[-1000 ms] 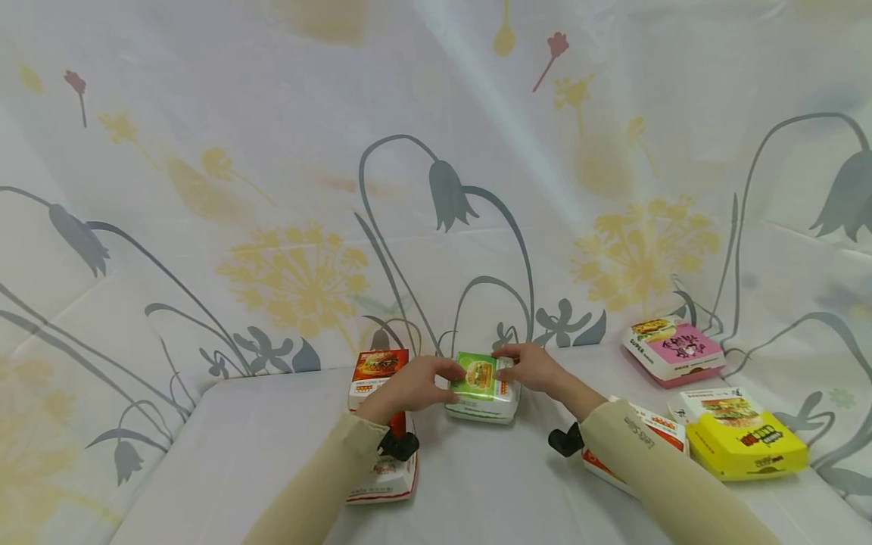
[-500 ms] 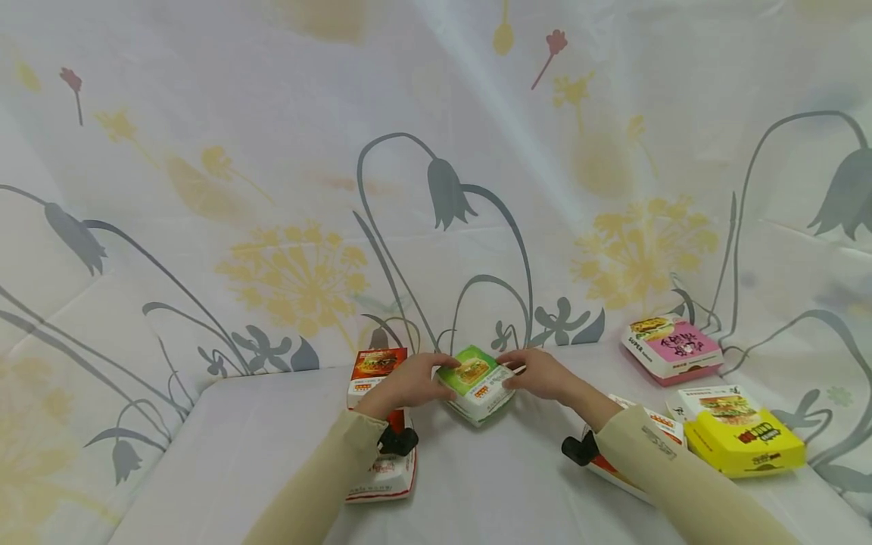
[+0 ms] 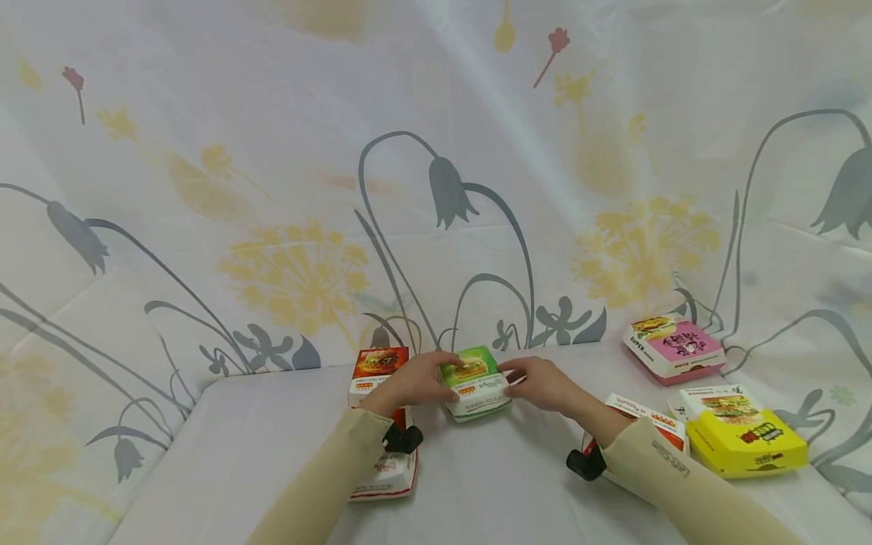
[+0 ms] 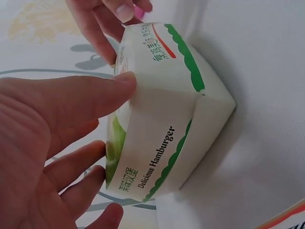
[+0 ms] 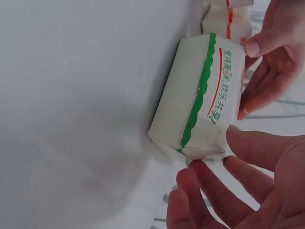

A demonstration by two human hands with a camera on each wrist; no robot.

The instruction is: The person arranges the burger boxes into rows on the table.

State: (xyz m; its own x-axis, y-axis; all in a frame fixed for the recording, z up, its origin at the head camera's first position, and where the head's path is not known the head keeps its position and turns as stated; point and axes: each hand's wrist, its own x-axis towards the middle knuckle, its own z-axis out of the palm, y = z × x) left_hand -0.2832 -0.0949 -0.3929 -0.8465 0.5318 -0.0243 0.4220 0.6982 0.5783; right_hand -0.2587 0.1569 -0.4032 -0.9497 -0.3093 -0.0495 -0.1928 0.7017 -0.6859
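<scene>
Burger box (image 3: 475,387) looks closed, can't see inside; our left hand (image 3: 418,380) and right hand (image 3: 538,382) pinch it, tabletop (image 3: 490,484) stretching toward us.

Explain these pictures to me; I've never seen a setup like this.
There is no robot here: just a person's bare left hand and right hand, together holding a green and white box printed "Delicious Hamburger". The wide view comes from a head camera; each close-up comes from a wrist camera. On the white surface, to the right, are a pink box, a yellow box and a red and white box partly behind the right sleeve. Further left are a red-topped box and a red-edged box.
</scene>
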